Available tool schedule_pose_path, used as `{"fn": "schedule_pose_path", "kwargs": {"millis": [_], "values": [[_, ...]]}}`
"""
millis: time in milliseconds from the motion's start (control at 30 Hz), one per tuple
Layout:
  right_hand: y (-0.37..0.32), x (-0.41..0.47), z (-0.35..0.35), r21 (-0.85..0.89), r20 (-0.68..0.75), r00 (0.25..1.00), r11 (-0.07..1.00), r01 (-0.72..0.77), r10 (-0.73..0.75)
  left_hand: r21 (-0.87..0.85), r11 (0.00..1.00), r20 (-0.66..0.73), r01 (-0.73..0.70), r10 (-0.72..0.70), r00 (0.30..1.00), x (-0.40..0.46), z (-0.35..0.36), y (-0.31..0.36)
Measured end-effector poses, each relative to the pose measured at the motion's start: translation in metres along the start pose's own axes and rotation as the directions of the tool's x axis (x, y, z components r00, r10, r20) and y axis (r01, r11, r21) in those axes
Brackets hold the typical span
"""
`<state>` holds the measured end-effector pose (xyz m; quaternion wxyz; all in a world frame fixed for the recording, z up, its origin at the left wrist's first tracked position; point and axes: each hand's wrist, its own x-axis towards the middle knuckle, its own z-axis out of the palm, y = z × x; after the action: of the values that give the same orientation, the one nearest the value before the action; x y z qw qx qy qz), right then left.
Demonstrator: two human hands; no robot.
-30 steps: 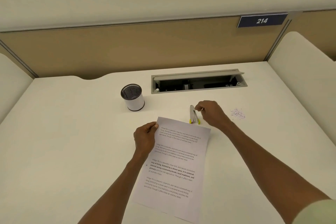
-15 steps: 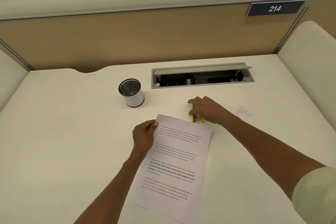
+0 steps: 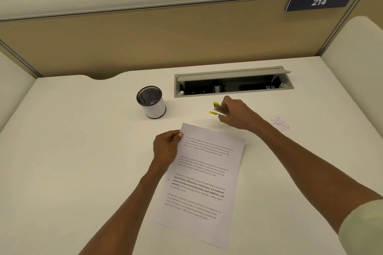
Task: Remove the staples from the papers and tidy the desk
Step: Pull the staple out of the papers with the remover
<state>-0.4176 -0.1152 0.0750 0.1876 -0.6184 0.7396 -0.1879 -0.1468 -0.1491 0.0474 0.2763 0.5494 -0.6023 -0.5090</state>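
Observation:
Printed white papers (image 3: 205, 176) lie slanted on the white desk (image 3: 72, 161) in front of me. My left hand (image 3: 165, 148) pinches their top left corner, thumb on top. My right hand (image 3: 236, 115) grips a metal staple remover (image 3: 217, 109) with yellow tips, lifted just off the desk beyond the papers' top edge, tips pointing left. I cannot make out any staple in the papers.
A black mesh pen cup (image 3: 151, 102) with a white band stands left of the remover. Behind is an open grey cable tray (image 3: 234, 84) set into the desk. A small heap of tiny scraps (image 3: 279, 123) lies to the right. Partition walls close the back and sides.
My right hand closed over the staple remover lying by the papers' top edge and lifted it, turning its yellow tips to the left. My left hand kept its pinch on the corner.

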Motion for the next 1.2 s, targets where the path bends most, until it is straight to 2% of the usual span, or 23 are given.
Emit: {"fn": "schedule_pose_path", "kwargs": {"millis": [100,400,567,700,900,1067,1200], "values": [[-0.014,0.001,-0.007,0.131,0.021,0.999,0.991,-0.029,0.027,0.021,1.0,0.001,-0.015,0.015,1.0,0.0,-0.001,0.006],[-0.053,-0.004,-0.016,0.132,0.309,0.951,0.99,-0.048,0.005,0.093,0.993,0.009,-0.074,0.074,0.997,-0.007,0.004,0.019],[-0.064,-0.01,-0.014,-0.079,0.34,0.935,0.987,0.137,-0.102,0.11,0.99,0.023,-0.091,0.089,0.996,-0.007,0.004,0.023],[-0.066,-0.014,-0.01,-0.115,0.306,0.932,0.964,0.238,-0.193,0.131,0.983,0.033,-0.131,0.128,0.991,-0.01,0.004,0.024],[-0.07,-0.018,-0.007,0.109,0.314,0.922,0.973,0.202,-0.227,0.107,0.978,0.018,-0.18,0.179,0.984,-0.013,0.006,0.027],[-0.076,-0.023,-0.007,0.32,0.211,0.96,0.941,0.109,-0.183,0.06,0.973,-0.008,-0.222,0.223,0.975,-0.018,0.009,0.033],[-0.079,-0.024,-0.009,0.4,0.169,0.973,0.913,0.078,-0.157,0.036,0.969,-0.02,-0.246,0.246,0.969,-0.021,0.01,0.033]]}}
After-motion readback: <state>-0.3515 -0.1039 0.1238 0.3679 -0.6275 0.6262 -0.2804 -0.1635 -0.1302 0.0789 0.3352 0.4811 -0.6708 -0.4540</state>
